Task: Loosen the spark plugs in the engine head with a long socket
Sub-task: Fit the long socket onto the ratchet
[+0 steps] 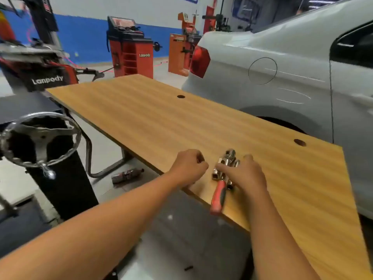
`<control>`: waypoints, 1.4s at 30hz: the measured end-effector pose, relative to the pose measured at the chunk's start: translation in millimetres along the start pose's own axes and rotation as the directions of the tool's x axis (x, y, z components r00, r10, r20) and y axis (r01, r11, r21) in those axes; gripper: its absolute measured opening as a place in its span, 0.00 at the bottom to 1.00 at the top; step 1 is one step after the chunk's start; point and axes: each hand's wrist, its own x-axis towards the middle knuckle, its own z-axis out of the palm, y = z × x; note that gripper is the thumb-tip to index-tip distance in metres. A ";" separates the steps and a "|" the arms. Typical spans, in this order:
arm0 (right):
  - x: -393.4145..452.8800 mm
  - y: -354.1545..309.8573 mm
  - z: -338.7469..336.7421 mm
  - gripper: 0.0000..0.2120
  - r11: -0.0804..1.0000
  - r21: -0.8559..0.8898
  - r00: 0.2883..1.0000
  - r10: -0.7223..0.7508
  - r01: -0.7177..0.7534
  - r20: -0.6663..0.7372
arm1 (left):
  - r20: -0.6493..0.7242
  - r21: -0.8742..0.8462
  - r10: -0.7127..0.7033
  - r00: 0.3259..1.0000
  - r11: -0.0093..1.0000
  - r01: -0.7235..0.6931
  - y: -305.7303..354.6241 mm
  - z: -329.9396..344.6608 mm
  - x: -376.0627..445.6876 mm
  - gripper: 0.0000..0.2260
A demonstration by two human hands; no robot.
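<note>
A ratchet wrench with a red and black handle (218,199) lies on the wooden table (153,122) near its front edge, the handle end reaching the edge. Several chrome sockets and metal pieces (229,158) are bunched at its head. My right hand (242,174) lies over these chrome pieces, its fingers curled onto them. To the left of the tools my left hand (189,166) is curled into a loose fist on the table; whether it holds something small is hidden. No engine head is in view.
A white car (292,63) stands close behind the table on the right. A black stand with a chrome handwheel (40,136) is at the left. A tool (127,174) lies on the floor under the table. Red workshop machines (131,51) stand at the back.
</note>
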 end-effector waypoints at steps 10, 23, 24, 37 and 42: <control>36.9 -4.1 -4.1 0.15 0.986 0.144 0.976 0.051 -0.083 0.211 | 0.100 0.024 -0.257 0.961 0.967 0.255 57.8 35.1 34.6 0.09; 32.2 -6.3 9.3 0.10 0.931 0.347 0.985 0.057 -0.112 0.164 | 0.099 -0.466 -0.458 0.883 0.763 0.448 54.2 66.6 27.1 0.05; 28.8 -8.1 13.1 0.12 0.933 0.344 0.990 0.069 -0.108 0.123 | 0.091 -0.523 -0.478 0.874 0.724 0.450 51.5 68.4 25.6 0.07; -135.5 -107.0 32.6 0.11 0.136 0.991 0.943 -0.331 0.009 0.037 | -0.033 -0.984 -0.275 0.961 0.178 0.017 -13.1 -66.9 -66.2 0.15; -226.5 -166.1 48.7 0.06 0.172 0.982 0.744 -0.646 -0.078 0.172 | -0.242 -0.915 -0.145 0.959 0.362 -0.176 -63.8 -169.7 -159.3 0.18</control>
